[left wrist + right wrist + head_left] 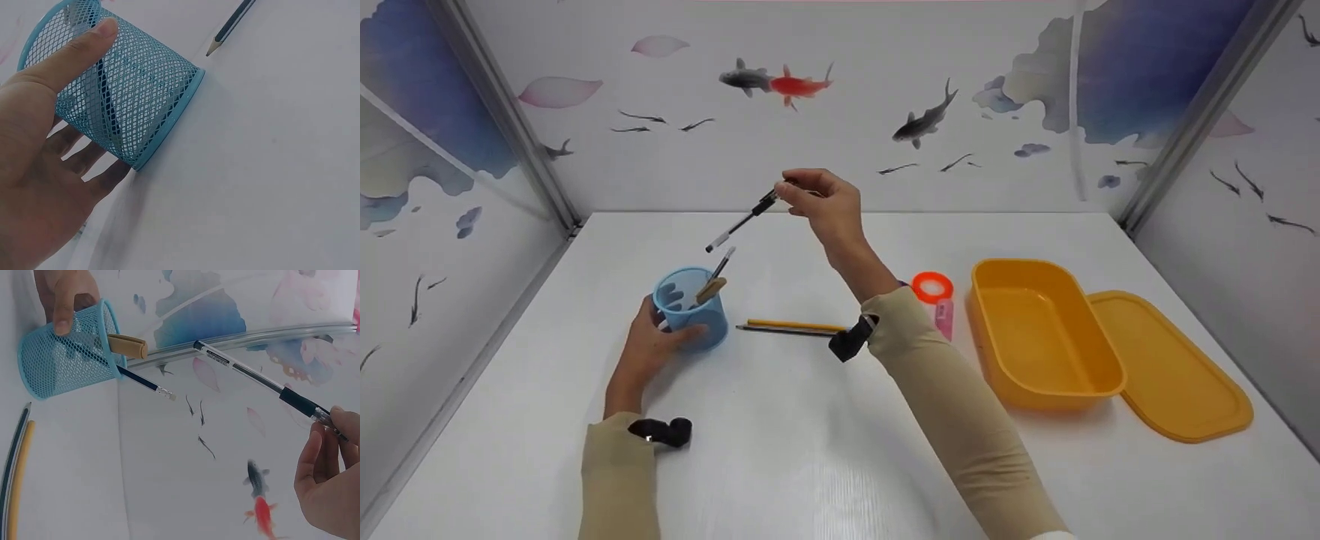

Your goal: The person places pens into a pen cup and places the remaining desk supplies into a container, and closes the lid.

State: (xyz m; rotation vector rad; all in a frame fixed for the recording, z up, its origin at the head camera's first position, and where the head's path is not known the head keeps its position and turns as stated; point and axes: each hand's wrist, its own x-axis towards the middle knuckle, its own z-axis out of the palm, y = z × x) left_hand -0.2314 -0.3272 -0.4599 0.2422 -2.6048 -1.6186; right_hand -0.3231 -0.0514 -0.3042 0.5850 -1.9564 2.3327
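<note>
My left hand [649, 345] grips a light blue mesh pen cup [714, 316], thumb on the near side and fingers around the far side. Out of its mouth stick a dark pencil [140, 378] with its eraser end up and a tan, flat-sided piece [128, 346]. Above the cup, my right hand [829, 206] pinches a clear gel pen [253, 375] near its black grip. The pen slants down to the left, its dark capped end close over the pencil in the head view.
Two pencils, one yellow [795, 324] and one dark [787, 331], lie right of the cup. Beyond my right forearm are an orange-red tape ring [932, 287], a pink item [943, 319], a yellow box [1039, 330] and its lid [1177, 367]. Printed walls enclose the white table [765, 465].
</note>
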